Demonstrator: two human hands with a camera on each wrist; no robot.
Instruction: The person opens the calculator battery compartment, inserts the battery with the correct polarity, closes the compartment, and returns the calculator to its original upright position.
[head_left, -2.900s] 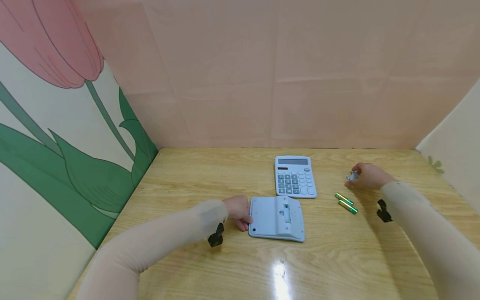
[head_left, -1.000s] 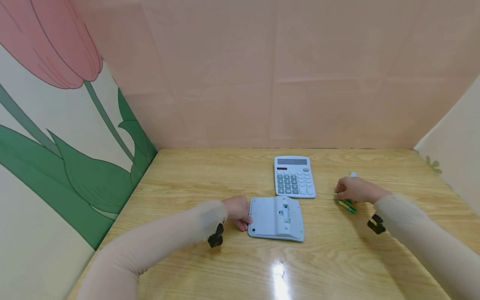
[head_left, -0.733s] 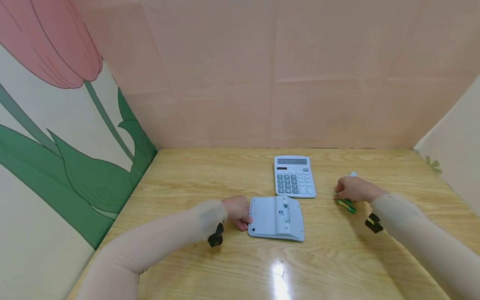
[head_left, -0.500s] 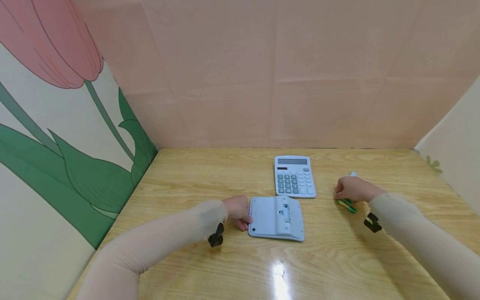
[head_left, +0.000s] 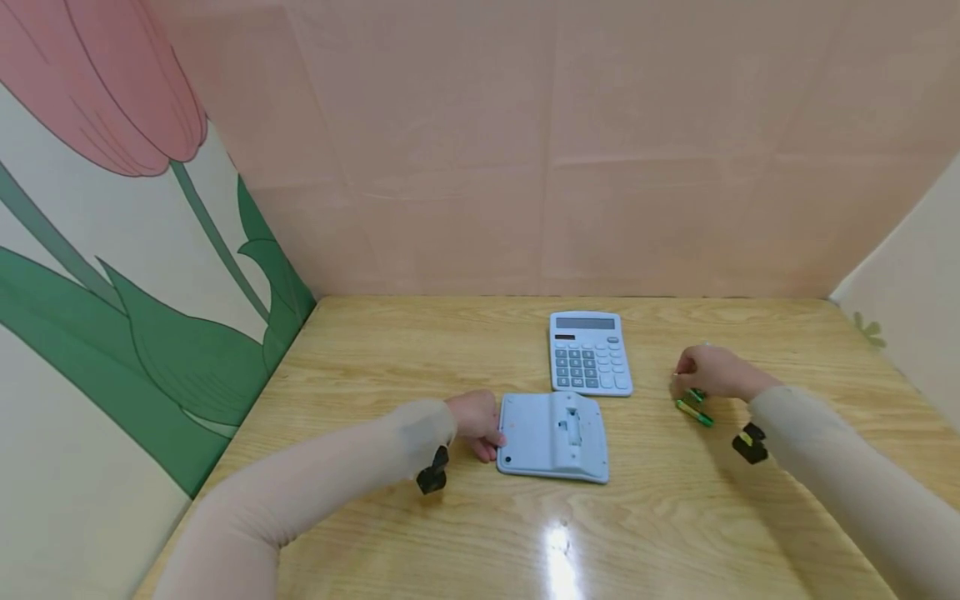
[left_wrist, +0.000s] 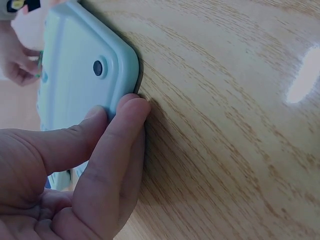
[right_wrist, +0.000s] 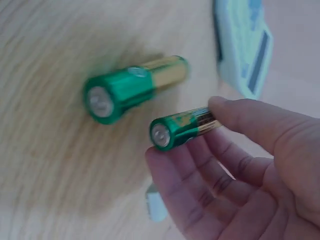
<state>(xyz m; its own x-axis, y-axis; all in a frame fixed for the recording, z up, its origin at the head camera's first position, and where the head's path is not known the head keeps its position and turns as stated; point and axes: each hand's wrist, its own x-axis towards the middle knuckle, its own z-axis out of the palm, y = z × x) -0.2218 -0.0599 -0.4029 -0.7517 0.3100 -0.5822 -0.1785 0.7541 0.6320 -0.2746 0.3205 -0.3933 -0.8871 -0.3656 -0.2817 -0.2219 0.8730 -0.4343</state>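
Head view, battery pinched in right grip, left grip pinching face-down calculator

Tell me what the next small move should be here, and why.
Probably move the right hand with its battery over to the open slot of the face-down calculator: that hand pinches the battery, the slot shows no battery inside, and the left hand grips the calculator's edge.
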